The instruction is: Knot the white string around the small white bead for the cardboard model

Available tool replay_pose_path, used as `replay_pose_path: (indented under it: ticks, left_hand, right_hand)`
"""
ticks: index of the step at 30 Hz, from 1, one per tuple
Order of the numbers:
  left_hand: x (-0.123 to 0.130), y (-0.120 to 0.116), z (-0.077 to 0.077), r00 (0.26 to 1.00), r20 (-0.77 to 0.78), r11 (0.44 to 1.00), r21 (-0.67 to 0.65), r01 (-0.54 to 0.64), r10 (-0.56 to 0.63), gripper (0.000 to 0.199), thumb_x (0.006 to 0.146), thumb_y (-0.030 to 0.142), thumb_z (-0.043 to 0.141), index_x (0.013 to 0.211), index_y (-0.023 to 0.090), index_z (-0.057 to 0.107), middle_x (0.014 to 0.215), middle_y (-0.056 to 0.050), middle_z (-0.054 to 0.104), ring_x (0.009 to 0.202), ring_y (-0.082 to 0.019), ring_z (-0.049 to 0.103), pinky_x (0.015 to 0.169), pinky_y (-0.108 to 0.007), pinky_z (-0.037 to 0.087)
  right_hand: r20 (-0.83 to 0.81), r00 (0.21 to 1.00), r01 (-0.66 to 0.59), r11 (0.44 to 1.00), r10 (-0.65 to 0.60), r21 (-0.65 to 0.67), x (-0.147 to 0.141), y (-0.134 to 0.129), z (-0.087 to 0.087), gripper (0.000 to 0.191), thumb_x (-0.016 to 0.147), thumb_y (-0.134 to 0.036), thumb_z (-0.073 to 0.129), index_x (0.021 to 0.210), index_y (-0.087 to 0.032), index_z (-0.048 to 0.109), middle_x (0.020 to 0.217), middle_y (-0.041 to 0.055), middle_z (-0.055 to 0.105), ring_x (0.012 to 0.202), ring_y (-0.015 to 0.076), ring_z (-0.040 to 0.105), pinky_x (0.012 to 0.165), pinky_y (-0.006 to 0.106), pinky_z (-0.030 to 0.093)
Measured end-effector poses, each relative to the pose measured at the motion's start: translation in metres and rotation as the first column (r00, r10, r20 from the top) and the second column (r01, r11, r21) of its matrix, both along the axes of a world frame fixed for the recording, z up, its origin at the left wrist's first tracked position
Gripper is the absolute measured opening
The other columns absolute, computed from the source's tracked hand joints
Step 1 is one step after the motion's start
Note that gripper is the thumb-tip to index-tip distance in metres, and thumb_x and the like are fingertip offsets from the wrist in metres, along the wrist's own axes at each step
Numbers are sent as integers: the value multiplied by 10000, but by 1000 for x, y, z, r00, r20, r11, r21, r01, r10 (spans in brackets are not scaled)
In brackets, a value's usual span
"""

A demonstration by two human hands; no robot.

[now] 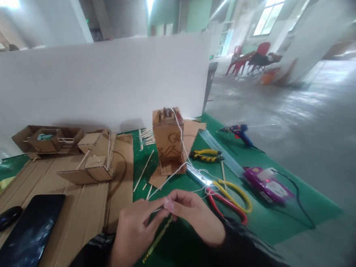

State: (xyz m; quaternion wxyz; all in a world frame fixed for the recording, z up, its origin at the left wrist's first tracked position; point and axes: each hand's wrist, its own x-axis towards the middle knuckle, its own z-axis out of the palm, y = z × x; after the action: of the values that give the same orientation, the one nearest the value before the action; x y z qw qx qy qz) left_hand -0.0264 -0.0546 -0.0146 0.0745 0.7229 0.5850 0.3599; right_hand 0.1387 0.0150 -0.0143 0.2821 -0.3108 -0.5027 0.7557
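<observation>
My left hand (136, 228) and my right hand (196, 217) meet at the fingertips over the green table. Both hands pinch white string (169, 181), which runs up to a tall cardboard box (169, 142) and hangs over its top. What lies right between my fingertips is too small to make out. Below them a thin yellowish rod with a twisted end (158, 240) slants down to the left. Loose string also lies around the scissors (231, 199), which have red and yellow handles, right of my right hand.
Yellow pliers (206, 155), a glue gun (240, 134), clear glue sticks (222, 152) and a purple power strip (268, 186) lie right. Cardboard models (99, 167), a black phone (28, 237) and a mouse (5, 218) are left. A white partition (95, 82) stands behind.
</observation>
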Motion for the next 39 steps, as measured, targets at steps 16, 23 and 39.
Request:
replay_pose_path:
  ticks: [16,23,39]
  left_hand:
    - [-2,-4,0,991,131,996,-85,26,-15,182,869,263,606,1023,247,701,765,8,750,603,-121,652,588,-193,482]
    - [-1,-2,-4,994,103,1000,-1,22,-22,156,846,283,645,984,242,706,723,15,737,525,-105,610,535,-193,460]
    - [-19,3,7,963,203,938,-261,230,-180,141,861,312,619,885,239,738,744,10,753,494,-85,537,491,-188,378]
  right_hand:
    - [-138,985,-118,990,107,-76,1,1,-3,339,764,-451,713,856,-128,663,679,-6,570,593,98,523,555,234,476]
    - [-176,981,-104,986,80,-130,-1,-2,-7,328,737,-416,745,826,-116,648,665,-1,571,593,103,536,511,220,484]
    - [-106,962,-263,955,250,-133,4,4,-15,366,666,-426,791,711,-98,632,581,-22,564,519,75,535,473,187,494]
